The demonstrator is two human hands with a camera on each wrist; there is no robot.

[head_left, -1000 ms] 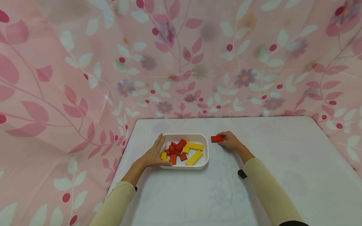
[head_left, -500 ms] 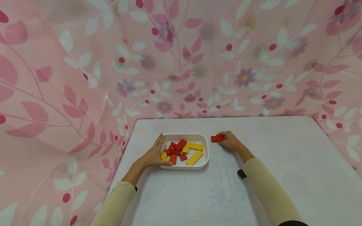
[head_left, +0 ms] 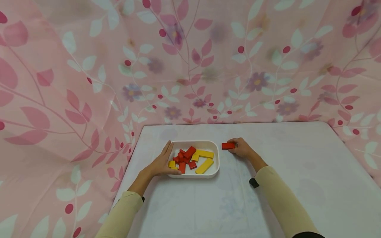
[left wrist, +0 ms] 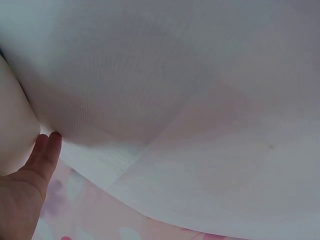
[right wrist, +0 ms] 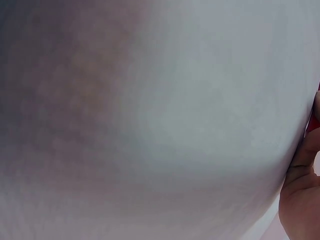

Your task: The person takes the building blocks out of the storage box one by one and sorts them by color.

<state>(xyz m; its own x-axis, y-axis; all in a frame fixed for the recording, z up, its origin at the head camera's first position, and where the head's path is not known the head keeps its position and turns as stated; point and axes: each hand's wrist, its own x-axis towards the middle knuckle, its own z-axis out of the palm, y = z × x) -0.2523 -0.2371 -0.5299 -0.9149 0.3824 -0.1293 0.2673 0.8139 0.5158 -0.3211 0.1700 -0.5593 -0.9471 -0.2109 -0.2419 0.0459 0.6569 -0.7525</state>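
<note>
Near the middle of the bench (head_left: 297,158), toward its far edge: red block (head_left: 228,145) lying flat on the white cover, just right of the white tray (head_left: 216,155). Pinched at its right end by fingertips of right hand (head_left: 241,147), fingers curled round it. Left hand (head_left: 162,162) laid flat against the tray's left wall, fingers straight, thumb hooked over the near rim; nothing gripped. Inside the tray: jumble of red blocks (head_left: 186,155) at centre-left, two long yellow blocks (head_left: 204,165) on the right side, small yellow pieces (head_left: 172,163) by the left wall. Pale yellow sleeves (head_left: 282,201) on both arms. Pink floral cloth (head_left: 190,59) hung behind and along the bench's left edge. Wrist views mostly blurred white cover; only a thumb edge visible in each.
</note>
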